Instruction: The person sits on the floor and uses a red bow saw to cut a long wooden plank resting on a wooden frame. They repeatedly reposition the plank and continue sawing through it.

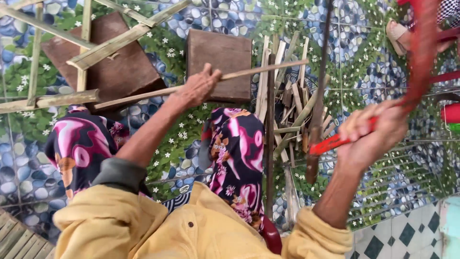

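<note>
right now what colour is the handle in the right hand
Red handle, gripped by the right hand; the head view shows it clearly.

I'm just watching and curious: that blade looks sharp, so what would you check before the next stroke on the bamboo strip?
1. Left hand grips the bamboo strip: ok.
2. Right hand closed on the red-handled knife: ok.
3. Left fingers away from the blade: ok, the hands are well apart.
4. Blade touching the strip: cannot tell.
5. Wooden block bare for resting the strip: ok.
6. Bamboo offcuts piled under the knife: not ok, cluttered.
</note>
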